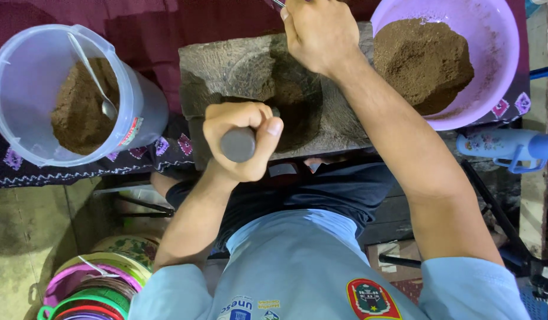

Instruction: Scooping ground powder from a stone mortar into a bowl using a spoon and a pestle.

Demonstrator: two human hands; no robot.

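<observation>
The stone mortar (250,71) sits in front of me on the dark red cloth (149,24), brown powder in its hollow. To its right stands the purple bowl (505,53), heaped with powder; to its left, the clear bucket (138,101) with a spoon (96,77). My left hand (241,139) has its fingers wrapped tight around the grey pestle (237,144). My right hand (318,32) pinches a thin metal tool (278,3) over the mortar's far edge.
</observation>
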